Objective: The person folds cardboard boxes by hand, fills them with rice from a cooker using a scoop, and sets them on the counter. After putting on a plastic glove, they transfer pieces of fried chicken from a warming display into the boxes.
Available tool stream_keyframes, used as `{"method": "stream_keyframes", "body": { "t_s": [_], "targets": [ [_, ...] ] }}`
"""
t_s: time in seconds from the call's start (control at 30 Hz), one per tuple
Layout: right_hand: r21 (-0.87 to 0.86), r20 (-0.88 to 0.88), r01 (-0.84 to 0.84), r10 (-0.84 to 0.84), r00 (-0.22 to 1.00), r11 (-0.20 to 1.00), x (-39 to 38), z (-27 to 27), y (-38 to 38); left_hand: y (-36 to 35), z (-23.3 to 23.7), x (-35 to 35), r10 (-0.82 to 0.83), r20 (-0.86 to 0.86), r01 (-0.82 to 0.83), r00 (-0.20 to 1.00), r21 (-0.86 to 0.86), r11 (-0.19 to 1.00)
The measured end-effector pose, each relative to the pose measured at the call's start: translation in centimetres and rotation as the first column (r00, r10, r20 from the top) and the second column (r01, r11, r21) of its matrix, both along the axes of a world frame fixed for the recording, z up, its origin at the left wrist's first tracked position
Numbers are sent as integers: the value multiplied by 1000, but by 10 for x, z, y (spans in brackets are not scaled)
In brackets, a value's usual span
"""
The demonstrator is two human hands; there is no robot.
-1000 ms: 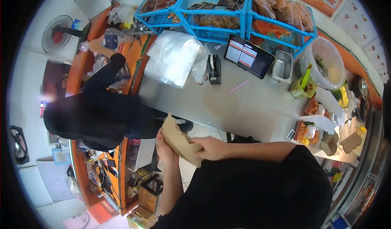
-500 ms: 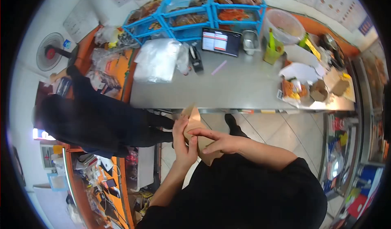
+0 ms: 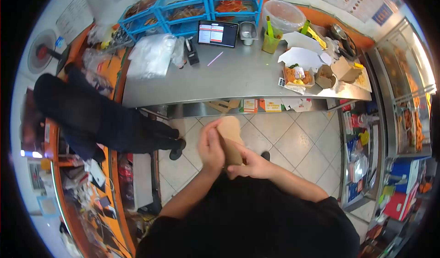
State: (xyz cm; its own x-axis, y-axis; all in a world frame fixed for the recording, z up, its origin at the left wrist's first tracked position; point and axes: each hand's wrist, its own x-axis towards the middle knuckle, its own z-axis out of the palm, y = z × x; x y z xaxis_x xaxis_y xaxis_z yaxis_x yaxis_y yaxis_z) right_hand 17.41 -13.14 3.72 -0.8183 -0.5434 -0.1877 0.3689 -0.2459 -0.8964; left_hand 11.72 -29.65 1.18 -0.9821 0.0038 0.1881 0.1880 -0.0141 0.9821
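In front of my body I hold a piece of brown cardboard, which looks like a partly folded takeaway food box. A flap of it sticks up toward the counter, and a darker panel stands between my palms. My left hand is curved around its left side, with the fingers bent at the top edge. On the other side, my right hand grips the lower part, the thumb near the bottom corner and the fingers partly hidden behind the panel.
Ahead is a steel counter with a tablet, plastic bags, a purple straw and an open food box. Blue baskets line the back. A person in dark clothes leans at the left shelf. A heated display cabinet stands right.
The cardboard has turned and opened, with its flap now tipped up. My hands have moved slightly apart around it. My view has shifted to the right, and more floor shows.
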Motion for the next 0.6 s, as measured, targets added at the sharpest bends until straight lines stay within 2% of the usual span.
{"method": "stream_keyframes", "body": {
  "t_s": [0.03,0.07,0.1,0.13,0.17,0.2,0.23,0.27,0.3,0.37,0.4,0.43,0.5,0.53,0.57,0.6],
  "targets": [
    [67,18,76,-78,997,995,12,-7,2,12,2,8,25,4,-25,1000,6,1000],
    [73,21,52,-54,998,996,23,-16,8,27,7,14,-10,-116,2,993,-73,997],
    [-16,141,277,-273,952,961,30,-22,15,39,10,19,-56,-235,19,970,-156,988],
    [-76,272,497,-462,844,864,35,-26,24,46,8,21,-99,-170,101,980,2,995],
    [-75,266,482,-448,853,873,40,-28,41,52,10,24,-81,-175,84,981,6,996],
    [-189,288,501,-440,851,845,49,-25,62,59,19,29,-54,-290,-6,956,-201,980],
    [-295,317,522,-433,844,800,59,-16,80,67,28,38,-57,-393,-109,918,-389,915],
    [-359,379,494,-360,853,792,70,-3,98,77,38,49,-98,-378,-136,920,-546,826],
    [-349,385,493,-358,851,797,86,-5,115,92,34,62,-91,-369,-135,925,-542,830],
    [-398,158,225,-175,972,889,117,-9,150,124,28,84,-177,-334,33,926,-394,919],
    [-207,-103,-25,4,995,978,118,4,172,142,34,94,-167,-329,75,929,-275,958],
    [-207,-110,-27,4,994,978,123,20,183,159,31,104,-167,-336,72,927,-277,958],
    [182,-212,-86,125,969,980,137,42,201,186,22,124,-135,-302,89,944,-159,983],
    [117,-157,-8,26,987,993,150,31,210,196,20,133,-140,-301,94,943,-161,982],
    [115,-154,-4,22,988,993,161,22,214,206,19,141,-164,-223,145,961,-99,984],
    [-11,41,232,-232,972,973,167,17,213,215,21,148,-190,-148,187,971,-31,982]
  ]
}}
